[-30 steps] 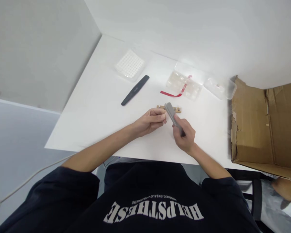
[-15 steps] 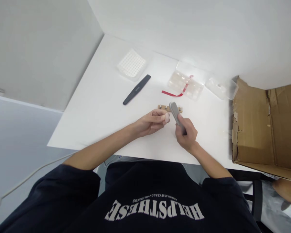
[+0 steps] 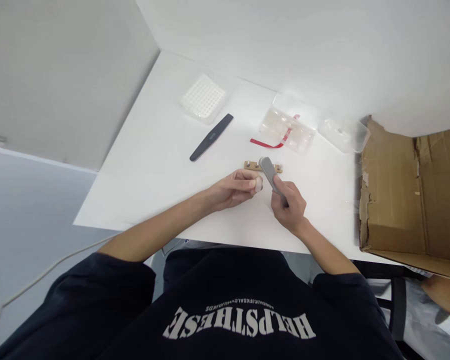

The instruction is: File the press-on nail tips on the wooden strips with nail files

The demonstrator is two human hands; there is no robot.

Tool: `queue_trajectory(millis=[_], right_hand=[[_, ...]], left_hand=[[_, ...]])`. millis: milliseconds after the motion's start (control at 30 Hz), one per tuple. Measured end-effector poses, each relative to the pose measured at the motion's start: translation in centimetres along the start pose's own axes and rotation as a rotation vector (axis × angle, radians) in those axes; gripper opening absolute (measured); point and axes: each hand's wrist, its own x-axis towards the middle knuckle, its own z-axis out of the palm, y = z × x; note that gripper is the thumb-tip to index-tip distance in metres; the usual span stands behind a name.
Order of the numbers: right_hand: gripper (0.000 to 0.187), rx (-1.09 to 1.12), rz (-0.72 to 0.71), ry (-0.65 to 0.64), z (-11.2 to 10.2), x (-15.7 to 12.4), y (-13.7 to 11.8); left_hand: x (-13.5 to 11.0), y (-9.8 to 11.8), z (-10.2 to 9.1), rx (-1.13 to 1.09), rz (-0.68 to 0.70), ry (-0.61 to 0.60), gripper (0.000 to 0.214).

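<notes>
Between the thumb and fingers of my left hand (image 3: 237, 190) is a small pale rounded piece (image 3: 259, 184), too small to name for certain; it looks like a false nail tip. My right hand (image 3: 290, 206) is closed around a thick grey nail file (image 3: 268, 171) with a rounded end. The file slants up and left, its far end close above the pale piece; whether they touch I cannot tell. Just behind both hands lies a narrow wooden strip (image 3: 252, 165) with several small metal knobs, partly covered by the file.
A dark nail file (image 3: 212, 137) lies to the left on the white table (image 3: 150, 170). Behind are a white gridded tray (image 3: 204, 96), a clear compartment box (image 3: 270, 122) with a red ribbon (image 3: 264, 144), and a clear plastic container (image 3: 343, 135). An open cardboard box (image 3: 392, 200) stands at right.
The grey nail file's far end has shifted slightly left toward the left hand. My left hand has stayed in nearly the same place with the pale piece.
</notes>
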Motion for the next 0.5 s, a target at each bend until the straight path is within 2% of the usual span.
queue_trajectory(millis=[100, 167, 267, 367, 500], right_hand=[[0.074, 0.003, -0.083, -0.017, -0.08, 0.03, 0.13], [0.074, -0.002, -0.07, -0.038, -0.11, 0.03, 0.16], [0.073, 0.013, -0.045, -0.004, -0.08, -0.06, 0.13], [0.074, 0.006, -0.133, -0.006, 0.03, -0.29, 0.06], [0.073, -0.012, -0.034, -0.023, 0.1, -0.46, 0.18]], left_hand=[[-0.05, -0.01, 0.04, -0.006, -0.008, -0.017, 0.04], [-0.08, -0.03, 0.07, 0.001, -0.008, -0.02, 0.039], [-0.13, -0.05, 0.11, 0.019, -0.015, -0.034, 0.04], [-0.15, -0.08, 0.03, -0.005, -0.004, -0.02, 0.038], [-0.17, -0.18, -0.2, 0.054, -0.011, -0.055, 0.041]])
